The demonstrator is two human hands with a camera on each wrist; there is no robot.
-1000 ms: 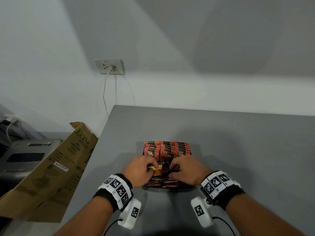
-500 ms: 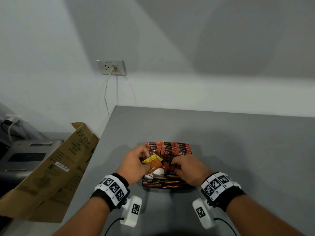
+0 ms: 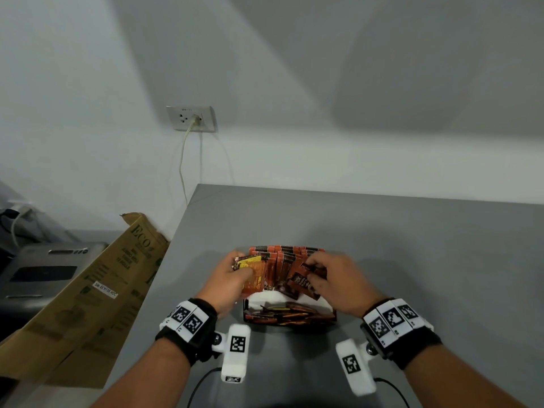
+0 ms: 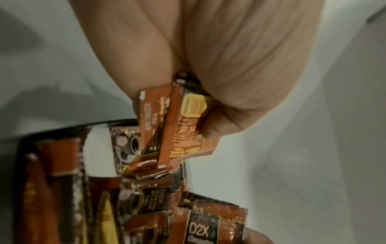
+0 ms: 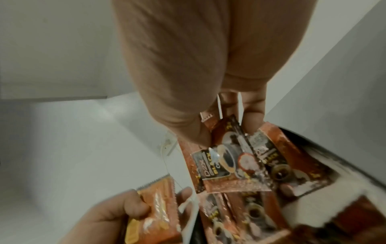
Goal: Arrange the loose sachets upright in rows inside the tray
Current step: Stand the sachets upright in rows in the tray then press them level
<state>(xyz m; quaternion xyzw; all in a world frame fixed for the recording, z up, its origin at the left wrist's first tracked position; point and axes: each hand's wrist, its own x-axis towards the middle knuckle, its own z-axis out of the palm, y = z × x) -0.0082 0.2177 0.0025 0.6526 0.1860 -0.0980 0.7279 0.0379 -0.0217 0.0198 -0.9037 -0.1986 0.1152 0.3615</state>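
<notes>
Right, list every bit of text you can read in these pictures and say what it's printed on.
"D2X": orange-brown foil sachets in the black tray.
"D2X BLACK": front of the sachet the right hand pinches.
"ECO": brown cardboard box left of the grey table.
White sticker on that box: too small to read surely.
Yellow-panel sachet in the left hand: print blurred.

Both my forearms reach forward, side by side. My left hand (image 3: 232, 278) has its fingers curled, and its grip pinches sachets between thumb and fingers. My right hand (image 3: 332, 278) is curled too and pinches sachets.
</notes>
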